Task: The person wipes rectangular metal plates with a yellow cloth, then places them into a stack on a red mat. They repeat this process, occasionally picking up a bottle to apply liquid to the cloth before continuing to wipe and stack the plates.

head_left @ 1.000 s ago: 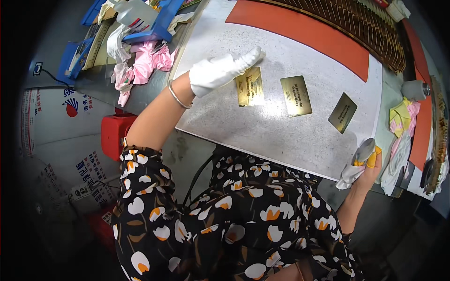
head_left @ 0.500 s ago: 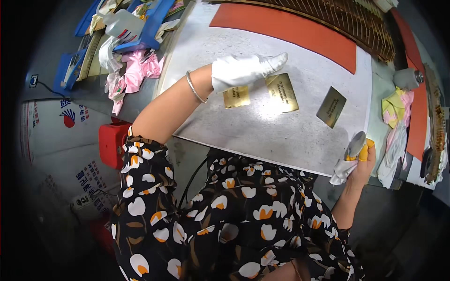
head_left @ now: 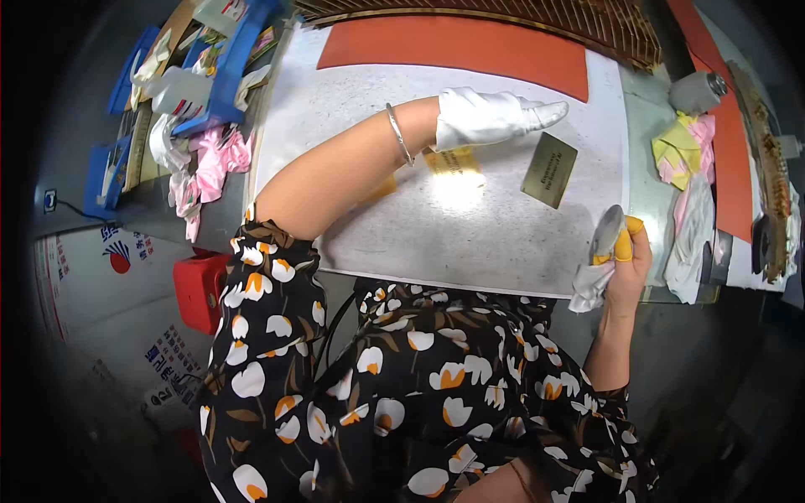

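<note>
Grey work mat (head_left: pixel 503 243): near edge runs along the person's lap; bare room across its middle and lower half; orange sheet (head_left: pixel 453 46) along the far edge.

Left hand (head_left: pixel 490 117): white glove, reaching across the mat, fingers stretched flat and together, gripping nothing, lying over one gold plate (head_left: pixel 449 159).

Second gold plate (head_left: pixel 549 170): just right of the fingertips, apart, tilted.

Right hand (head_left: pixel 625 260): off the mat's right edge, fingers curled around a grey cloth (head_left: pixel 597 264); yellow fingertip covers.

White glove, silver bangle, floral black dress
</note>
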`<state>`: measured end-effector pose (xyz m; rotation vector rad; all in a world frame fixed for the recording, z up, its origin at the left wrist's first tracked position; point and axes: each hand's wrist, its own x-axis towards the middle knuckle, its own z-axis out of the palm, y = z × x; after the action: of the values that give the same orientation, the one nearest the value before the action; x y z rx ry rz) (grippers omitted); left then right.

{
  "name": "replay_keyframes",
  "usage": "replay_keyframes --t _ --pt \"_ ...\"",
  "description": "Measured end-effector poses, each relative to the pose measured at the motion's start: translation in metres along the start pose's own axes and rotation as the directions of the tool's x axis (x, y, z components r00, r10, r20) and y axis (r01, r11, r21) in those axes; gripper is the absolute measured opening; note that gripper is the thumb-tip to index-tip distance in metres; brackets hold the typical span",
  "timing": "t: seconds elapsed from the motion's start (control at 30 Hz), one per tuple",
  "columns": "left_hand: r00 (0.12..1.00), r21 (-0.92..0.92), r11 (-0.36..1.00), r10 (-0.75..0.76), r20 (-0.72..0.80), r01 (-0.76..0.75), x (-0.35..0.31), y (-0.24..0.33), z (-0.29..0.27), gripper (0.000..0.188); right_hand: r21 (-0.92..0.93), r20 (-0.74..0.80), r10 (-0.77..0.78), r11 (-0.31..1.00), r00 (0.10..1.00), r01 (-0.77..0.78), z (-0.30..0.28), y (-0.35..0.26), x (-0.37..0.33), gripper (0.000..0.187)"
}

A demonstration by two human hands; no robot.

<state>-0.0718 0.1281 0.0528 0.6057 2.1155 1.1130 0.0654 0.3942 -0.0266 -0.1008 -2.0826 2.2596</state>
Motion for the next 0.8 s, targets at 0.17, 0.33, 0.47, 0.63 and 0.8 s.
replay_keyframes --t 0.17,0.33,0.47,0.63,0.8 --pt "0.911 0.597 0.796 0.166 -0.377 0.103 -0.019 -0.005 0.013 0.084 -0.023 0.031 0.000 1.000 1.000 0.001 -0.006 -0.013 -0.002 0.021" --pt "0.820 0.757 0.625 0.321 -0.473 0.192 -0.069 -0.055 0.046 0.090 -0.029 0.097 0.018 0.999 0.995 -0.015 -0.004 -0.046 0.011 0.024" --pt "0.906 0.625 0.780 0.244 -0.345 0.028 -0.083 -0.058 0.018 0.070 -0.112 0.337 -0.117 0.980 0.934 0.163 0.052 -0.081 0.058 0.021" --pt "0.644 0.713 0.700 0.563 -0.517 -0.039 -0.109 -0.082 0.004 0.062 0.036 0.632 -0.171 0.981 0.756 0.192 0.177 -0.106 0.125 0.015" --pt "0.022 0.524 0.848 0.524 -0.851 0.081 -0.223 -0.118 -0.059 0.054 0.160 0.695 -0.117 0.987 0.710 0.006 0.324 -0.120 0.148 0.015"
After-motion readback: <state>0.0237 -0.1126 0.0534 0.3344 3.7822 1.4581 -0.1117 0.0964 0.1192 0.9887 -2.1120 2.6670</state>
